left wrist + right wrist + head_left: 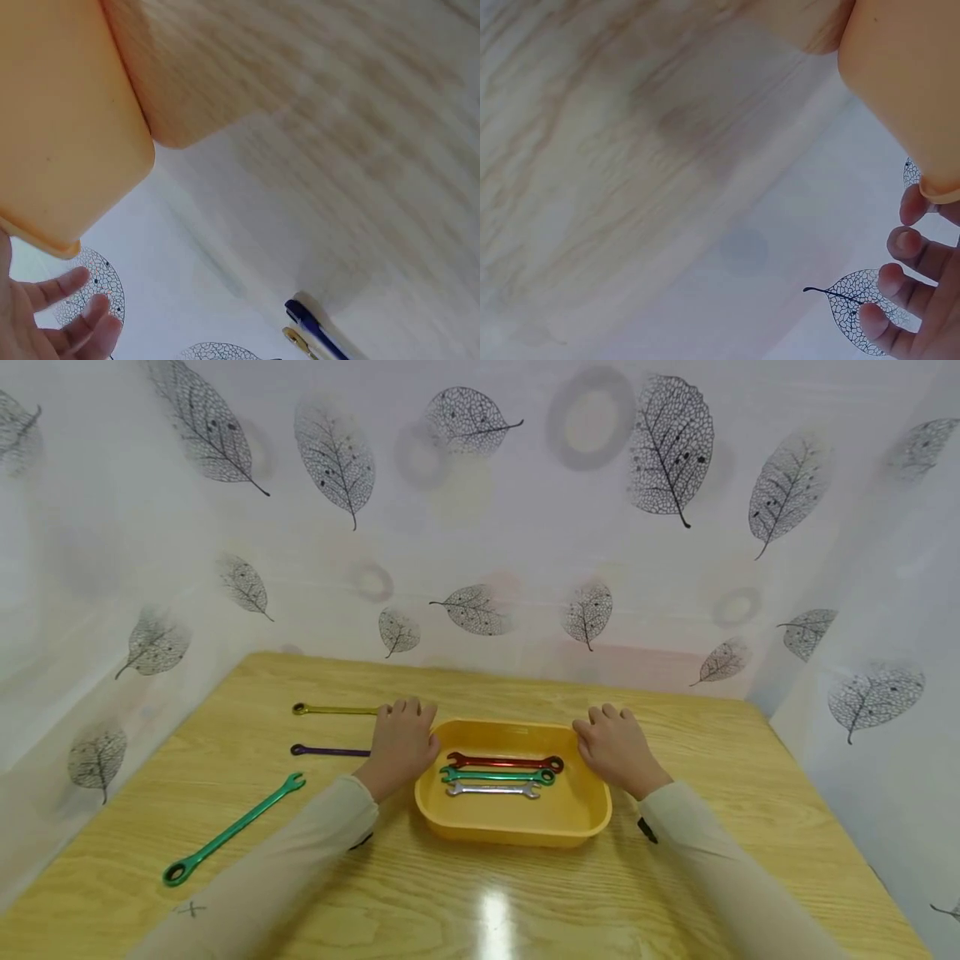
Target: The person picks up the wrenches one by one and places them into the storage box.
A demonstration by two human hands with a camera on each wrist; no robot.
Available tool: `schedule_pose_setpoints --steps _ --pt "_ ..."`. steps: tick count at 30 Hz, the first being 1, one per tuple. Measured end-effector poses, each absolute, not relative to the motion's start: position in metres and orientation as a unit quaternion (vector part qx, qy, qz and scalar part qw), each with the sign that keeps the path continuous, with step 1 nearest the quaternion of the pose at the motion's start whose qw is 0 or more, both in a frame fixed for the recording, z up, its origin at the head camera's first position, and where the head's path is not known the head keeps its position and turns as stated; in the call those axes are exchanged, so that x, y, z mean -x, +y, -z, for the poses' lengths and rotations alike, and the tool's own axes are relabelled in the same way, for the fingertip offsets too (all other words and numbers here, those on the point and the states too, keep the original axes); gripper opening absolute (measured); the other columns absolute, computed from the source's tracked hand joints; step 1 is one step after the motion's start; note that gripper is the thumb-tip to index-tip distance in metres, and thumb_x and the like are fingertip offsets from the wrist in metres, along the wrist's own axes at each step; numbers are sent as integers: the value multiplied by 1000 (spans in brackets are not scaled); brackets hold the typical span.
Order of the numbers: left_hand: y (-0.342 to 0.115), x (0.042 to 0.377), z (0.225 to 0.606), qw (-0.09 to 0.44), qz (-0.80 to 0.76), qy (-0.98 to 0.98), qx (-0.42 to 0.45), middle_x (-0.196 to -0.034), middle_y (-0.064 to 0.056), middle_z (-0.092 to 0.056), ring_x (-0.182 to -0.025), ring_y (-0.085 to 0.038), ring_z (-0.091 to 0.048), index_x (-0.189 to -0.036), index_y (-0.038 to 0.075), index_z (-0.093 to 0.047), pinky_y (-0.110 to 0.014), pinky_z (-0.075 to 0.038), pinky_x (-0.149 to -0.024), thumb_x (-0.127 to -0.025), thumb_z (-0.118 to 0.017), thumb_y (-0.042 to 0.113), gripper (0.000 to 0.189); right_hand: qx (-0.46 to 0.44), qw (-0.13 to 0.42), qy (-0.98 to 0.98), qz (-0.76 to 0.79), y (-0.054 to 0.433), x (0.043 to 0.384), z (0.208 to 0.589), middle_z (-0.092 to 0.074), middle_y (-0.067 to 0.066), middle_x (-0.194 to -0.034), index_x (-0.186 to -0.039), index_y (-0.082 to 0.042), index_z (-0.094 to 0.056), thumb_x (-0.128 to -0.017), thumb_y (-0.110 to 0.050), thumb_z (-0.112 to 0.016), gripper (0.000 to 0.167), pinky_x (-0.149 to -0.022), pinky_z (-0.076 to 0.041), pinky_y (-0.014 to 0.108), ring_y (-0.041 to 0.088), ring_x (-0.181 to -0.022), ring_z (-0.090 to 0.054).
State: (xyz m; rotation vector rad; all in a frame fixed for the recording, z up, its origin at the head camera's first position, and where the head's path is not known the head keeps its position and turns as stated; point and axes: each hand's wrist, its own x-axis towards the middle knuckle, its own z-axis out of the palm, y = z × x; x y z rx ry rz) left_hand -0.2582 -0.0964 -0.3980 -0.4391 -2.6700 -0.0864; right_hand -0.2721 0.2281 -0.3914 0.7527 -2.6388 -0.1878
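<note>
A yellow plastic tray [517, 837] sits on the wooden table between both hands. Inside it lie a red combination wrench [506, 763], a green combination wrench [495, 776] and a silver open-end wrench [492, 790], side by side. My left hand [402, 739] grips the tray's left rim, its thumb at the edge. At the opposite rim, my right hand [613, 747] holds on with thumb and forefinger. In the right wrist view the other fingers [904, 289] spread loosely below the rim; the left wrist view shows similarly loose fingers [79, 326].
Left of the tray lie a yellow wrench [337, 710] and a purple wrench [330, 751], their right ends hidden behind the left hand. A longer green wrench [232, 828] lies slanted near the left forearm. A leaf-patterned curtain [480, 543] hangs behind the table [712, 860].
</note>
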Motion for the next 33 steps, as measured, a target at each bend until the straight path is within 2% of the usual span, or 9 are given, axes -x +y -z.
schedule_pose_setpoints --steps 8,15,22,27,33 --pt "-102 257 384 195 67 -956 207 -113 -14 -55 -99 -32 -57 -124 14 -51 -50 -44 -91 -84 -62 29 44 -263 187 -944 69 227 271 389 -52 7 -77 -87 -12 -60 -90 -19 -52 11 -68 -40 42 26 -73 -46" --pt "-123 240 361 195 46 -946 255 -116 -12 -53 -105 -32 -54 -126 16 -53 -49 -43 -93 -83 -65 33 47 -261 181 -945 72 226 272 389 -52 8 -77 -88 -12 -61 -91 -20 -52 12 -68 -40 42 26 -74 -47" --pt "-155 210 342 203 36 -945 253 -115 -13 -55 -104 -31 -55 -124 10 -53 -50 -43 -92 -80 -70 32 52 -263 186 -944 73 226 274 390 -51 7 -76 -87 -12 -60 -91 -19 -52 11 -67 -39 41 26 -73 -46" --pt "-178 193 338 206 31 -945 253 -114 -14 -57 -106 -32 -55 -122 6 -53 -51 -43 -92 -77 -73 31 55 -265 193 -942 67 227 274 390 -51 7 -75 -85 -12 -60 -90 -18 -52 11 -67 -40 41 26 -73 -47" --pt "-202 179 345 186 18 -945 267 -112 -13 -59 -105 -31 -57 -120 4 -54 -51 -46 -85 -75 -75 33 57 -266 194 -942 63 226 272 389 -51 7 -74 -84 -12 -60 -90 -18 -52 11 -66 -38 40 25 -72 -46"
